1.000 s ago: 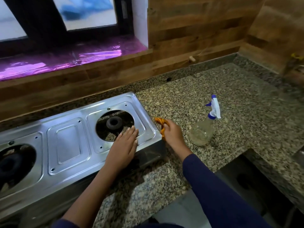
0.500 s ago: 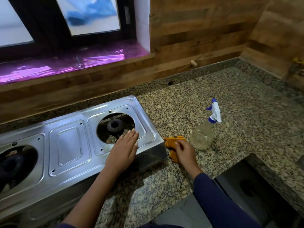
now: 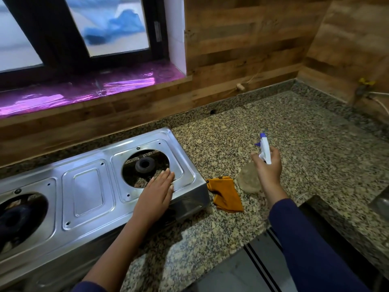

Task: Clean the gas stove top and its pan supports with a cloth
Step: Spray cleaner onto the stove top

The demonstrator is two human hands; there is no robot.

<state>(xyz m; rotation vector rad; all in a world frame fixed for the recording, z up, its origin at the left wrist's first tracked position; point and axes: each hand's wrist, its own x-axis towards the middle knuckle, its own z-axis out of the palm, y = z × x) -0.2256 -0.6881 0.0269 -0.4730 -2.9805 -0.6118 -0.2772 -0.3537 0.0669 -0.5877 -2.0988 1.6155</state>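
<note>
Head view: left hand lies flat, fingers together, on the stove at its right end. Right hand grips the spray bottle; the cloth lies between.

- Stove on counter, left side; my L hand flat on its right end.
- Cloth on counter, just right of stove.
- Spray bottle right of cloth, in my R hand.

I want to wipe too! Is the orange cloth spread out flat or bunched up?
Bunched up: the cloth lies in loose folds on the counter beside the stove.
</note>
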